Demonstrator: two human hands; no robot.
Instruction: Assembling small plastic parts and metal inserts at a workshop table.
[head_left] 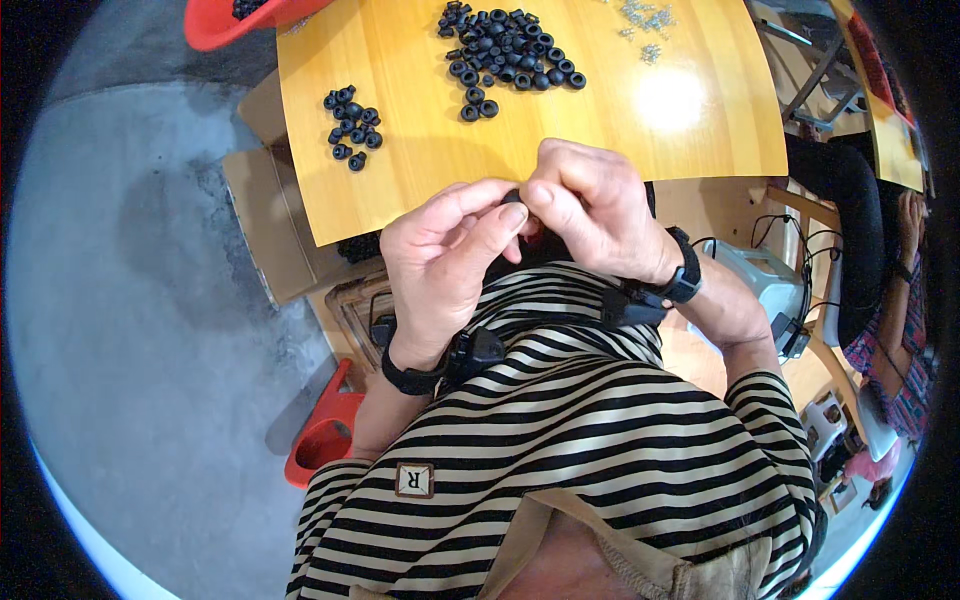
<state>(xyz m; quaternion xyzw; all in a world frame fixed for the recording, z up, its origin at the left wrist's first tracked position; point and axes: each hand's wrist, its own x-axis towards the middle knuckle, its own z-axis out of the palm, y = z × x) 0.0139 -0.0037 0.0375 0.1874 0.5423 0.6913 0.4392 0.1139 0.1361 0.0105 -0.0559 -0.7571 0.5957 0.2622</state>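
My left hand (455, 250) is closed in a pinch, its thumb and forefinger round a small black round part (512, 197), mostly hidden by the fingertips. Right beside it, my right hand (592, 205) is curled, with thumb and bent forefinger pressed together against that part. What else the right fingers may hold is hidden. Both hands are raised over my lap at the table's near edge. Beyond them, on the yellow wooden table (420, 130), lies a large pile of similar black round parts (510, 50). A smaller group of black knob-like pieces (353, 125) sits to the left.
Small shiny metal pieces (648, 20) are scattered at the table's far right. A red bowl (225, 25) with black parts stands at the far left. Below the table's left side is a cardboard box (260, 225). Another person's arm (905, 240) shows at the right, near a pale stool (765, 280).
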